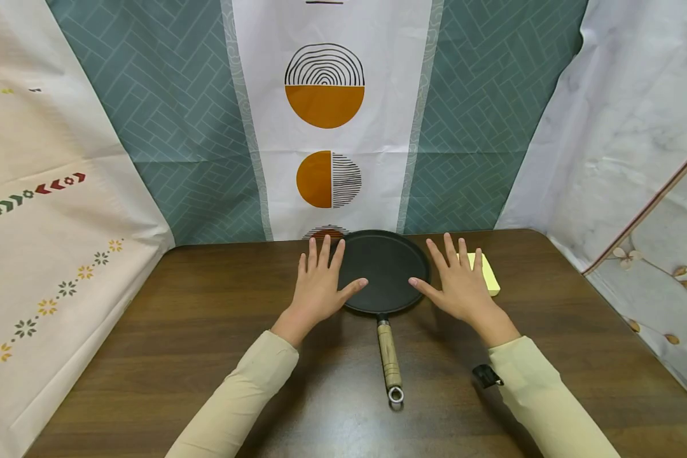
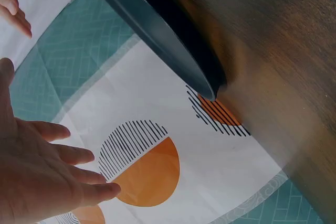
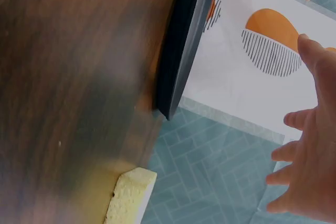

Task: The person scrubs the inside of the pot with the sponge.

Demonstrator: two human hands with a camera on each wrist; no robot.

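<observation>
A flat black round pan (image 1: 381,272) lies on the table, its wooden handle (image 1: 388,356) pointing toward me and ending in a metal ring. My left hand (image 1: 318,286) hovers with spread fingers over the pan's left edge. On the other side, my right hand (image 1: 458,287) is held up the same way, between the pan and a yellow sponge (image 1: 490,280). In the left wrist view, the left hand (image 2: 47,171) is apart from the pan (image 2: 163,30). The right wrist view shows the right hand (image 3: 310,150) holding nothing, with the sponge (image 3: 130,195) below the pan (image 3: 184,40).
The brown wooden table (image 1: 206,318) reaches back to a patterned cloth (image 1: 206,127). Light cloths hang at the left (image 1: 63,254) and right (image 1: 635,159). A small black object (image 1: 486,376) sits by the right sleeve's cuff.
</observation>
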